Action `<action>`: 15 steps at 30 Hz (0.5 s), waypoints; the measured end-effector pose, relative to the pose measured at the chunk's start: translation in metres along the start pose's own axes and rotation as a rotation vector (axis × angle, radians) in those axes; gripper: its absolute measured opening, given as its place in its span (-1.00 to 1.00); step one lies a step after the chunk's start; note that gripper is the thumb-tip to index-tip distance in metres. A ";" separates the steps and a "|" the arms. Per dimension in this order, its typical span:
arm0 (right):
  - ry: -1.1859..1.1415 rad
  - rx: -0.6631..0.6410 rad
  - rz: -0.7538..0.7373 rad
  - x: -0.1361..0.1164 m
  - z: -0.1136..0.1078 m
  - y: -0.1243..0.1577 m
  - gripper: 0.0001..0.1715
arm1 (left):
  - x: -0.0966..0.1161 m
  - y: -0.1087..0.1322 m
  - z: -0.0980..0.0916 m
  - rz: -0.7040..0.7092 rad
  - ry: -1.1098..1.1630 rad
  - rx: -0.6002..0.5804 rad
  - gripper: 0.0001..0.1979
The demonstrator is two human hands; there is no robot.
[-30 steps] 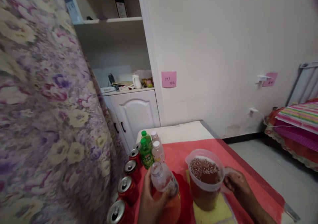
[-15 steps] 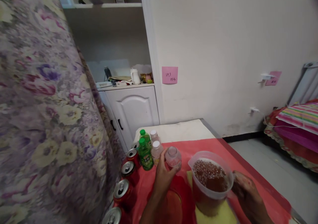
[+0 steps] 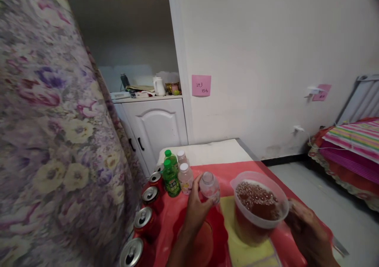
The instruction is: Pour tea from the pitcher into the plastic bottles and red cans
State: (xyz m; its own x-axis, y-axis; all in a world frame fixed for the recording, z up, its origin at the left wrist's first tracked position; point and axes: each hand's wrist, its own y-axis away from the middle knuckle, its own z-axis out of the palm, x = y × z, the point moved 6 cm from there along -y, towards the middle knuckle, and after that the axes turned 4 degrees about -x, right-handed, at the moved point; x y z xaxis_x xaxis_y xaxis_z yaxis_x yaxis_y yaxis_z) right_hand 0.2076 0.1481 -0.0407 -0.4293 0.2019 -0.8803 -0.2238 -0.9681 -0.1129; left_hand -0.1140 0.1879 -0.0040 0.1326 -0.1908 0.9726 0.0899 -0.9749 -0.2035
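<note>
Holds the bare left forearm [image 3: 185, 239] slanted from the near edge toward the far right. Curves the left hand [image 3: 198, 204] in a grip, index finger [image 3: 196, 183] raised along the left, thumb [image 3: 209, 204] laid across the near side and pointing right. Sets the right hand [image 3: 306, 225] well apart, entering at the near right, with the wrist [image 3: 322, 255] nearer than the knuckles and the fingers [image 3: 293, 215] bent toward the left in a hold.

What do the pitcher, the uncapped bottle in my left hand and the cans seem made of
Pitcher: probably translucent plastic; brown liquid shows through its wall.
Uncapped bottle: clear plastic or glass; its see-through wall leaves that open.
Cans: likely metal, given their shiny silvery tops.
</note>
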 end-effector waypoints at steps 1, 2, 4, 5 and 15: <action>0.002 0.018 0.005 -0.004 -0.003 0.001 -0.45 | 0.002 0.007 0.002 -0.013 0.015 -0.007 -0.22; 0.005 0.037 0.012 -0.008 -0.005 0.003 -0.46 | 0.005 0.015 0.004 -0.024 0.026 -0.016 -0.21; 0.013 0.064 0.020 -0.017 -0.008 0.007 -0.46 | 0.008 0.032 0.009 -0.044 0.049 -0.034 -0.20; 0.021 0.066 0.019 -0.022 -0.008 0.009 -0.46 | 0.010 0.041 0.011 -0.053 0.065 -0.042 -0.20; 0.085 -0.030 -0.016 -0.050 -0.012 0.034 -0.45 | -0.014 0.139 0.027 -0.134 0.148 -0.048 -0.17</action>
State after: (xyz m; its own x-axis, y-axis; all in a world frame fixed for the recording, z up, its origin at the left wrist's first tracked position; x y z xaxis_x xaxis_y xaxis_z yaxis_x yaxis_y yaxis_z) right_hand 0.2317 0.1032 -0.0060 -0.3495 0.2055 -0.9141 -0.2034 -0.9690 -0.1401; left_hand -0.0770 0.0583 -0.0487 -0.0241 -0.0704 0.9972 0.0489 -0.9964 -0.0691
